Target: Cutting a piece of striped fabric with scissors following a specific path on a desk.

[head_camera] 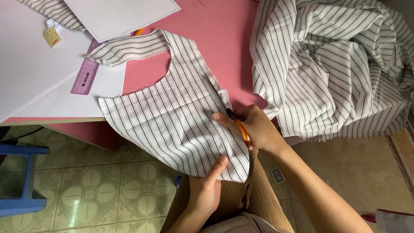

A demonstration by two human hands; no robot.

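— Where is the striped cloth piece (172, 121)?
— It hangs over the near edge of the pink bench (215, 30), its lower end off the bench above the floor. The left hand (207, 190) pinches its bottom hem, fingers closed on the cloth. The right hand (254, 127) grips orange-handled scissors (239, 125) at the piece's right edge, fingers wrapped tight around the handles.
— Any labels about?
— A small yellow tag (51, 37) lies near the far left corner on white paper sheets (34, 73), with a purple ruler (85, 77) just beside it.
— And the rest?
— A heap of the same striped fabric (336, 64) covers the bench's right end. Below lie green patterned floor tiles (99, 190) and a blue stool (26, 177) at the left.
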